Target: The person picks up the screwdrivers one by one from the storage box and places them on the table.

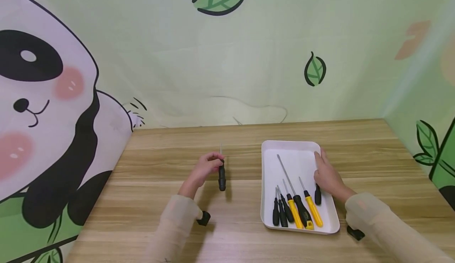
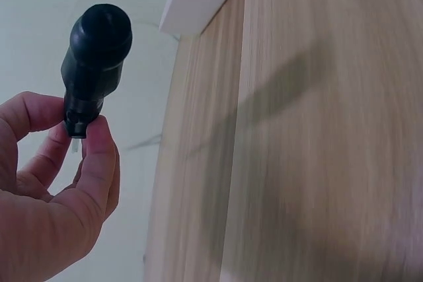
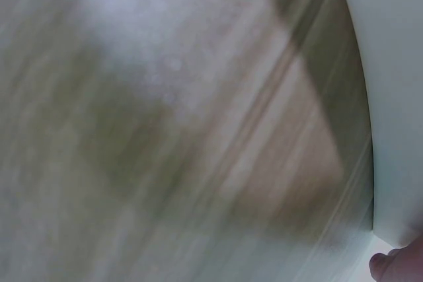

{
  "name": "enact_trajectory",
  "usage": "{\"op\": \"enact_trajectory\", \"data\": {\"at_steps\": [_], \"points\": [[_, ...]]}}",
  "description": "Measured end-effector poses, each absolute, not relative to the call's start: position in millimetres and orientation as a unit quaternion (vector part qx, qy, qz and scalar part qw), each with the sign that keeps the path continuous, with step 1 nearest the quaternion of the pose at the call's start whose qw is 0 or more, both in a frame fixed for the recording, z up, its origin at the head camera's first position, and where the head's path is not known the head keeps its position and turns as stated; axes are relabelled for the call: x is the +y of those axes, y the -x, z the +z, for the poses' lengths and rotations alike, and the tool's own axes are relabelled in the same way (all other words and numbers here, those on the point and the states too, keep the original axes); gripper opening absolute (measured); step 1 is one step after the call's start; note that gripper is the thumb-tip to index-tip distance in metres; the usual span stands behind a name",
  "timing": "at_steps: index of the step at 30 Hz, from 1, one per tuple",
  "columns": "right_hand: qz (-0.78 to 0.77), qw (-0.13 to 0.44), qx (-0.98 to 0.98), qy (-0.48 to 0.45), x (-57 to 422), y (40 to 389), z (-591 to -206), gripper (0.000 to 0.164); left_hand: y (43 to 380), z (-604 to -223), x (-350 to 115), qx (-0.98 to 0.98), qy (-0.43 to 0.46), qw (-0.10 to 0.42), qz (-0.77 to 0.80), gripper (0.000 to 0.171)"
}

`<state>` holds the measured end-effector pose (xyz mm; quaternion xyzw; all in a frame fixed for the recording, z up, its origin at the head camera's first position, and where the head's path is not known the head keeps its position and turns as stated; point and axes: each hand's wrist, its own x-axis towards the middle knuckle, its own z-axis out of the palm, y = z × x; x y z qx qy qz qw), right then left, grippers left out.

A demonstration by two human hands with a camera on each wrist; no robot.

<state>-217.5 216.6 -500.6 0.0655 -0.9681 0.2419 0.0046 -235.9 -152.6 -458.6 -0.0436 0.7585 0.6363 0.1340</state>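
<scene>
My left hand (image 1: pixel 206 167) pinches a screwdriver (image 1: pixel 222 176) with a black handle between thumb and fingers, above the table left of the tray. Its thin shaft points away, and the handle end faces the camera in the left wrist view. My right hand (image 1: pixel 328 175) grips the right rim of a white tray (image 1: pixel 291 147), thumb on the inner side and fingers outside. Inside the tray lie several screwdrivers: small black ones (image 1: pixel 275 212), yellow-handled ones (image 1: pixel 313 209) and a long black-and-yellow one (image 1: pixel 302 211). Another black handle (image 1: pixel 318 195) shows beneath my right hand, its shaft hidden.
The tray stands on a wood-grain table (image 1: pixel 160 152). Behind it rises a pale green backdrop (image 1: pixel 227 57) with a panda (image 1: pixel 46 81) and leaves. The right wrist view shows mostly blurred tabletop and the tray's outer wall (image 3: pixel 396 97).
</scene>
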Motion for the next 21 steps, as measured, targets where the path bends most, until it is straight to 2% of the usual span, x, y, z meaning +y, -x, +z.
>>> {"op": "enact_trajectory", "data": {"at_steps": [21], "points": [[0.260, 0.001, -0.964, -0.061, 218.2, 216.8, -499.3, 0.058, 234.1, -467.6, -205.0, 0.803, 0.023, 0.149, 0.577, 0.032]]}}
